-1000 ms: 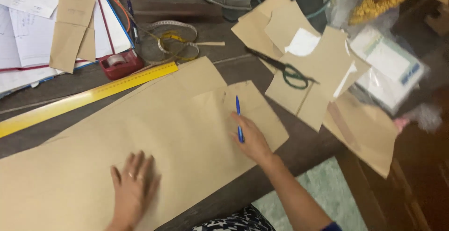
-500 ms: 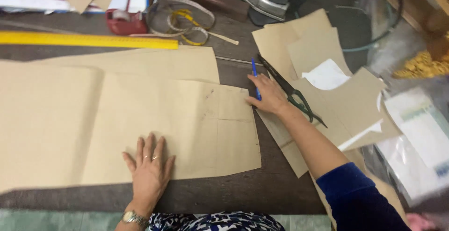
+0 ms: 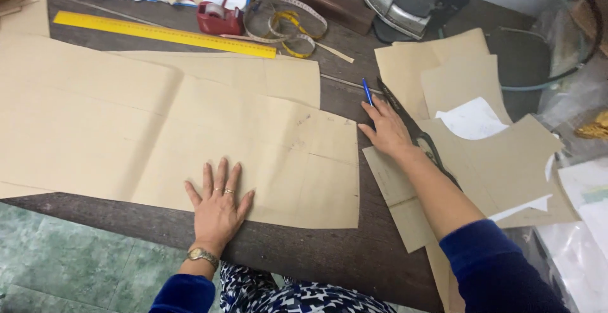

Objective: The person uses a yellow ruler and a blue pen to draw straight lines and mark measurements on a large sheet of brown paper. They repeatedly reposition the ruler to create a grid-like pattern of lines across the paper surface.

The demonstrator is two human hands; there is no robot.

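Two hands down: left hand (image 3: 217, 205) flat, fingers spread, on brown pattern paper (image 3: 177, 135) at lower centre; right hand (image 3: 387, 132) right of centre, gripping blue pen (image 3: 367, 91), beside scissors (image 3: 418, 137).

Yellow ruler (image 3: 161, 33), red tape dispenser (image 3: 218, 18), iron (image 3: 411, 2).

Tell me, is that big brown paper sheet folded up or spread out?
Spread out: the brown paper sheet lies flat on the table, creases visible, left hand pressed on its near edge.

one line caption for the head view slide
Left hand flat on large brown paper sheet; right hand holds blue pen.
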